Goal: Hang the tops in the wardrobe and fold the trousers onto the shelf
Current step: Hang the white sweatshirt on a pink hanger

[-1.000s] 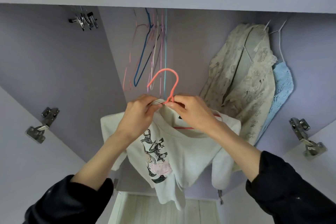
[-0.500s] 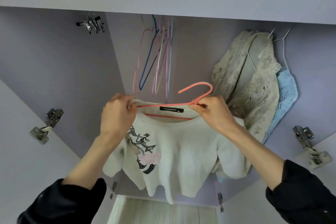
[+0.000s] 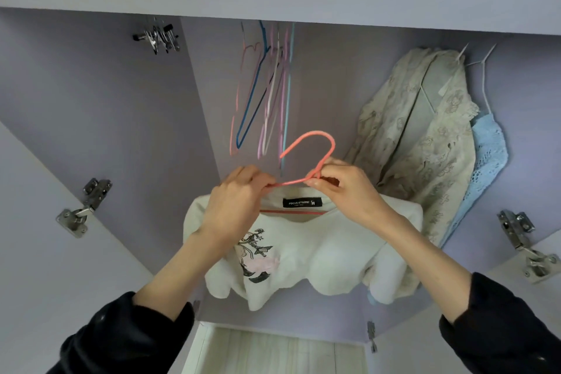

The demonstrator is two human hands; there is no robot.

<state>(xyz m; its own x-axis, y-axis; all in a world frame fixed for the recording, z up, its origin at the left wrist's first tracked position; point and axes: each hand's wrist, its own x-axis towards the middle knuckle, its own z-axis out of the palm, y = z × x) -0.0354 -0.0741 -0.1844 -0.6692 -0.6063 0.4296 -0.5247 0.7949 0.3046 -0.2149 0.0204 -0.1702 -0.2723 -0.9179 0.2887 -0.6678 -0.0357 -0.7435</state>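
A white top with a dark printed figure hangs on a coral wire hanger, held up inside the open wardrobe. My left hand pinches the hanger's left arm at the collar. My right hand pinches the hanger at the base of its hook, which points up and left. A black neck label shows between my hands. No trousers are in view.
Several empty coloured wire hangers hang at the back centre. A cream lace garment and a light blue knit top hang on the right. Metal clips hang upper left. Door hinges flank the opening; a pale shelf lies below.
The hanger's hook has swung from lying sideways to standing upright. My hands have drawn closer together at the collar, and the top hangs more bunched.
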